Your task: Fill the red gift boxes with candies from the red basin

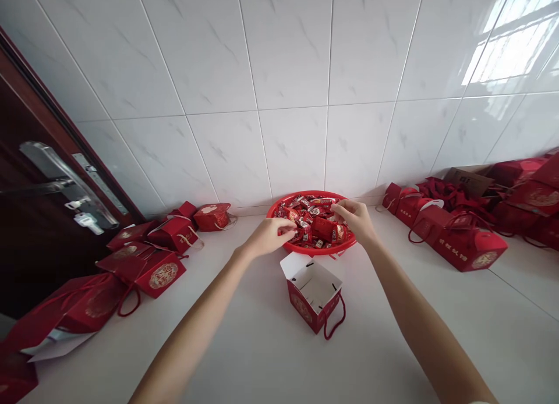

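Red-wrapped small packets (307,222) heaped in round red plastic bowl (312,251), behind open white-lined red cardboard box (303,308). Left hand (269,236), right hand (356,219) over heap, fingers curled; pinch: can't tell. Best lift topmost packets lightly.

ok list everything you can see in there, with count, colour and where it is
basin: one, red, on the table against the wall
wrapped sweets: many, mostly red, in the basin
open box: one, red outside and white inside, in front of the basin
left-side boxes: several, red, along the table's left
right-side boxes: several, partly overlapping, red, along the table's right
cardboard piece: one, brown, among the right-side boxes
table: one, white, below everything
tiled wall: one, white with grey streaks, behind
door: one, dark red-brown, far left, with a metal handle
left hand and right hand: two, bare, over the basin
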Demonstrator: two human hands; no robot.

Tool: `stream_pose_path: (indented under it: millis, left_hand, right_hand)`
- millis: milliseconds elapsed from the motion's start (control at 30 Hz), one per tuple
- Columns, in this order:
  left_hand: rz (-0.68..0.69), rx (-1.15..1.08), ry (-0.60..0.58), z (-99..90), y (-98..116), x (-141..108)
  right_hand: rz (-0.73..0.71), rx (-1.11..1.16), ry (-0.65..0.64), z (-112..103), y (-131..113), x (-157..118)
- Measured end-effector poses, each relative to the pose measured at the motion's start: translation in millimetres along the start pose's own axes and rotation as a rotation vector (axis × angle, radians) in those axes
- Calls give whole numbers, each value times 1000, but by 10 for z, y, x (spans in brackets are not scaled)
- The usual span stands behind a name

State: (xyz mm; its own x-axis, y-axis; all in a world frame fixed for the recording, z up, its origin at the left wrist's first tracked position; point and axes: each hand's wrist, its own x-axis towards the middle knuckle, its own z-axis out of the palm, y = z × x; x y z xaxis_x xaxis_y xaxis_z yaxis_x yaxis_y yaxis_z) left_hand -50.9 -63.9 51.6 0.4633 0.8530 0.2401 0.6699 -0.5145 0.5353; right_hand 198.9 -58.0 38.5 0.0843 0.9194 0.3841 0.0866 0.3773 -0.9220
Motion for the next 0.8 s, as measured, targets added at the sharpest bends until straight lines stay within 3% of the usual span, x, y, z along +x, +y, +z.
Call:
stream_pose_path:
  millis: [133,333,567,800]
  left_hand:
    - [29,342,-264,101,-3,368]
    - [44,659,-495,270,98,692]
    - [29,762,-504,653,113,832]
    - [79,775,-465,787,104,794]
  right_hand:
    - [31,33,10,160,196,102]
    - [85,59,-10,178,300,109]
    - [132,94,-17,129,325,102]
    - [134,127,-14,126,341,83]
